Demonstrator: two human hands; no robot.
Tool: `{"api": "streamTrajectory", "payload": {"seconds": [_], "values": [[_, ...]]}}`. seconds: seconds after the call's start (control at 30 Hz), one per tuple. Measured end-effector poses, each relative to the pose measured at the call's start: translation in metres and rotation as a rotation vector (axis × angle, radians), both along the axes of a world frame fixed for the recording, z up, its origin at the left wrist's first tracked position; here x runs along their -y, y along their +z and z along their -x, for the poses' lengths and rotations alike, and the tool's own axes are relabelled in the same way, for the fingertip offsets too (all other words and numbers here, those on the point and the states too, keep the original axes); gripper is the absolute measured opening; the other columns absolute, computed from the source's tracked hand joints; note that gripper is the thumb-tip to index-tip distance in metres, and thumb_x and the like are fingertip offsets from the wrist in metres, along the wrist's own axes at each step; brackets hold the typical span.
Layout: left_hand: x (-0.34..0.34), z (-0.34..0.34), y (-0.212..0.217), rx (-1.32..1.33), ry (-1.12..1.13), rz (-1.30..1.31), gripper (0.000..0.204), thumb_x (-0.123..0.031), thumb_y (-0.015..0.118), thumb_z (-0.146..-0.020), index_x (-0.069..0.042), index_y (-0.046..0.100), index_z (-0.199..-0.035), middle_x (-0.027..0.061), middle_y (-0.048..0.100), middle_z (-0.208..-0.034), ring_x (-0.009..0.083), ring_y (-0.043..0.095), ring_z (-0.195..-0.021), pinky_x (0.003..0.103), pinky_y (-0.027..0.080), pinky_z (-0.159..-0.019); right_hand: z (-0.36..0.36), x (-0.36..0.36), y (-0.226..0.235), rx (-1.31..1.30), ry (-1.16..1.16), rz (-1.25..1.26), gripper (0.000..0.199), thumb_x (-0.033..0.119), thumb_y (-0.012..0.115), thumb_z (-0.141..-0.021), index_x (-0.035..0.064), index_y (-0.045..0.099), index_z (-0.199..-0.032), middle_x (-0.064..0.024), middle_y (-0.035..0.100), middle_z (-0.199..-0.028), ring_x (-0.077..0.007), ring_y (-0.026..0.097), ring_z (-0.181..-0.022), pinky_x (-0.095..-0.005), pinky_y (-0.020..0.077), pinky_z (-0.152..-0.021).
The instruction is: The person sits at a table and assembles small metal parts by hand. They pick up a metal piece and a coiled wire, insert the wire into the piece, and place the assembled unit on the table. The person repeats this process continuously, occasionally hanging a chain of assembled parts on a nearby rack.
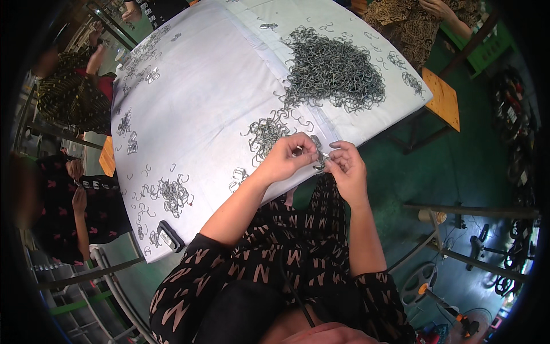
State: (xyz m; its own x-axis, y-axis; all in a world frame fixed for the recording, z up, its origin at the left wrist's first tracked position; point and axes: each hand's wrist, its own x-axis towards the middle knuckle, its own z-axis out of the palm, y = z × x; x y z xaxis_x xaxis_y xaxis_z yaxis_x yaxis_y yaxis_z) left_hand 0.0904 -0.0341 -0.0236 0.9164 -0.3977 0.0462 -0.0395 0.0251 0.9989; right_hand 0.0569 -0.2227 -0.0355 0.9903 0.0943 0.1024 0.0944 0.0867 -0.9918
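Both hands meet at the near edge of the white cloth-covered surface (217, 86). The left hand (286, 157) has its fingers pinched shut on a small bent grey metal wire clip (318, 156), and the right hand (346, 166) pinches the same spot from the other side (the clip is tiny and mostly hidden by the fingertips). The clip sits between the two hands, just past the surface's edge, above the lap.

I think it helps to hold the clip close to the tips, keep the wrists steady, and work slowly. A small heap of grey wire clips (266, 132) lies just beside the left hand, and a big pile of grey wire clips (335, 69) sits farther back.
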Motion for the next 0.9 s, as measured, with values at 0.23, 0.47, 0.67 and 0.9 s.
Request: {"api": "streamTrajectory", "payload": {"seconds": [0.23, 0.47, 0.67, 0.9], "values": [[0.004, 0.005, -0.005, 0.055, 0.009, -0.110, 0.005, -0.004, 0.061, -0.088, -0.001, 0.058, -0.092, 0.0032, 0.062, -0.092, 0.0116, 0.056, -0.091, 0.028, 0.045, -0.083, 0.003, -0.002, 0.004, 0.026, 0.040, 0.048, 0.034, -0.009, 0.060, -0.084, -0.0013, 0.051, -0.115, -0.0057, 0.061, -0.083, -0.0090, 0.060, -0.072, -0.0217, 0.0470, -0.064], [0.001, 0.027, -0.002, 0.190, 0.041, -0.082, 0.007, -0.007, 0.055, -0.091, -0.001, 0.052, -0.094, 0.0051, 0.060, -0.086, 0.0100, 0.056, -0.057, 0.024, 0.045, -0.043, -0.021, 0.011, -0.026, 0.123, -0.183, 0.378, 0.021, 0.009, 0.071, -0.081, 0.0029, 0.068, -0.101, -0.0054, 0.062, -0.079, -0.0130, 0.056, -0.065, -0.0258, 0.0466, -0.061], [-0.005, 0.046, 0.006, 0.061, -0.017, -0.104, 0.008, -0.008, 0.055, -0.091, -0.002, 0.050, -0.094, 0.0039, 0.059, -0.082, 0.0093, 0.056, -0.049, 0.024, 0.043, -0.039, -0.038, -0.021, -0.046, 0.221, -0.220, 0.906, 0.034, 0.019, 0.076, -0.073, 0.0071, 0.068, -0.104, -0.0091, 0.060, -0.088, -0.0284, 0.058, -0.089, -0.0392, 0.0443, -0.081], [-0.009, 0.047, -0.005, 0.035, 0.021, -0.118, 0.007, -0.007, 0.055, -0.090, -0.002, 0.051, -0.094, 0.0038, 0.060, -0.082, 0.0111, 0.057, -0.054, 0.024, 0.043, -0.047, -0.052, -0.033, -0.050, 0.146, -0.231, 0.738, 0.029, 0.007, 0.074, -0.073, 0.0051, 0.067, -0.102, -0.0111, 0.063, -0.088, -0.0267, 0.063, -0.079, -0.0378, 0.0491, -0.070]]}}
